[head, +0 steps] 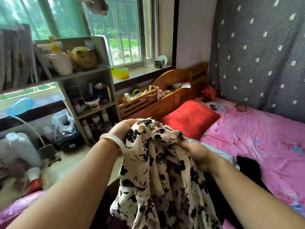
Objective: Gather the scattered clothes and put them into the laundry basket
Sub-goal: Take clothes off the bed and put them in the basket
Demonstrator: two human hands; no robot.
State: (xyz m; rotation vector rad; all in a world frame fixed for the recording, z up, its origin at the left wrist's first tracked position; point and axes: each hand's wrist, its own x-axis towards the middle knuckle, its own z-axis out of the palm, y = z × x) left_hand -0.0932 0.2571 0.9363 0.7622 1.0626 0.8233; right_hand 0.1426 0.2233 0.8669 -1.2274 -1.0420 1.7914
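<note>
Both your hands grip the cream black-flowered garment (163,176): your left hand (125,129) bunches its top edge, your right hand (196,152) curls round a fold, holding it above the pink bed (264,138), beside the red pillow (189,118).

Right of the red pillow (189,119) I see open pink sheet (257,138); left of it, headboard clutter (148,96) and shelf unit (92,103) block passage.
</note>
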